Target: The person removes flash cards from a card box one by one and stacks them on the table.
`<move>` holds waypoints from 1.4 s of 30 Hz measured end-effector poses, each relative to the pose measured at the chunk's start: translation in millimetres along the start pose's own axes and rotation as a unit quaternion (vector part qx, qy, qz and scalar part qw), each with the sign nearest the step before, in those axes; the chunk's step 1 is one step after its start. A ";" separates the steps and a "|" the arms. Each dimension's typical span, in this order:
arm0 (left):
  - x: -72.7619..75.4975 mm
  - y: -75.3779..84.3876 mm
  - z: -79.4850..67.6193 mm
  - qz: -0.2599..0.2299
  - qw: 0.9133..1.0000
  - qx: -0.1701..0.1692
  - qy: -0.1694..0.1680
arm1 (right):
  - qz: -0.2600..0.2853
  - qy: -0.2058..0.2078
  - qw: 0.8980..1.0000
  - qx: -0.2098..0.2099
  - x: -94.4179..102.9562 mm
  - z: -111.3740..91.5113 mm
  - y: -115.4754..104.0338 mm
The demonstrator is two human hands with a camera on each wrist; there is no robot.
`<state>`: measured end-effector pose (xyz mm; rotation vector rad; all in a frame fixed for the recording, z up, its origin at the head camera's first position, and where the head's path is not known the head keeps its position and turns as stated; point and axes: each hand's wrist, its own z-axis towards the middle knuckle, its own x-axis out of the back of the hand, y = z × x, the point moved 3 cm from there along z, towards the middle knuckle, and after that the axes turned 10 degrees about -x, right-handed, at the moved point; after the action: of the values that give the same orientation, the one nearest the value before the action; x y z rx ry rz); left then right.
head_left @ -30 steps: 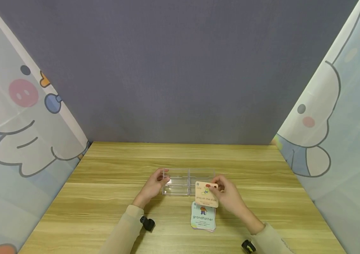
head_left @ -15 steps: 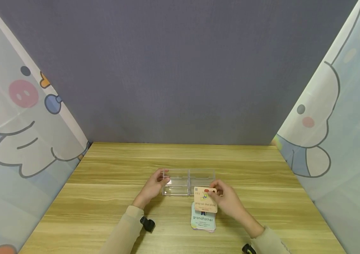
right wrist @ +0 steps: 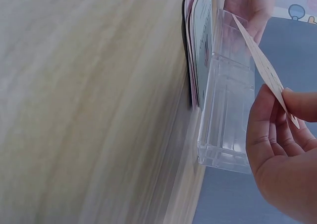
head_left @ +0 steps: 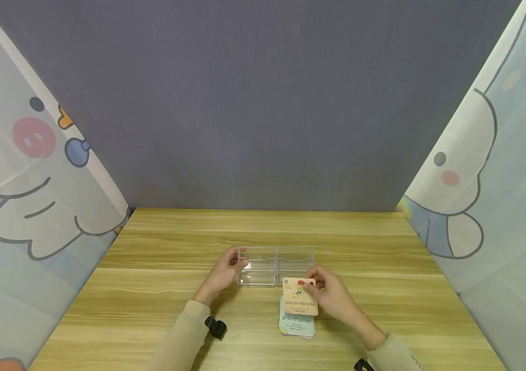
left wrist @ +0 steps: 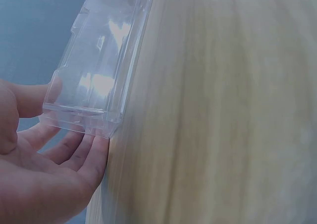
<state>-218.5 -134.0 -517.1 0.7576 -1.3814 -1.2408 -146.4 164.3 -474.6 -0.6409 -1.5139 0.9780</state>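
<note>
My right hand (head_left: pixel 334 295) pinches a peach flash card (head_left: pixel 300 299) reading "play on the slide" by its upper right corner, thumb on the printed face. In the right wrist view the card (right wrist: pixel 267 68) is tilted and raised above the table. Below it lies a small stack of cards (head_left: pixel 296 327), a pale green "grandfather" card on top, partly covered by the held one in the head view. A clear plastic divided box (head_left: pixel 257 265) stands just beyond. My left hand (head_left: pixel 222 275) grips its left end, with the thumb over the rim and fingers along the outer wall (left wrist: pixel 79 120).
The wooden table (head_left: pixel 151 288) runs back to a grey panel (head_left: pixel 263 113). Cartoon-printed curtains (head_left: pixel 35 170) flank both sides. Black wrist cameras (head_left: pixel 216 327) sit at both cuffs, close to the tabletop.
My right hand has brought the peach card down and slightly left, toward me, so it covers more of the grandfather card. The left hand and box have stayed put.
</note>
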 end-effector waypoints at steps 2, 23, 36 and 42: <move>0.1 0.1 0.2 0.000 1.000 0.001 0.000 | 0.001 -0.002 1.000 -0.006 -0.8 -0.4 0.5; 0.0 -0.2 -0.1 0.003 1.000 0.007 0.000 | 0.028 -0.063 0.997 0.018 -9.0 -4.2 3.7; 0.2 2.9 0.3 0.007 1.000 0.005 0.001 | 0.038 -0.062 0.997 -0.023 -11.1 -3.4 2.3; -0.2 2.3 0.5 0.005 1.000 0.005 0.002 | 0.044 -0.060 0.997 -0.031 -11.4 -4.4 3.1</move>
<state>-218.5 -133.1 -514.9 0.7590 -1.3866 -1.2252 -140.4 157.2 -483.2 -0.7094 -1.6374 1.0556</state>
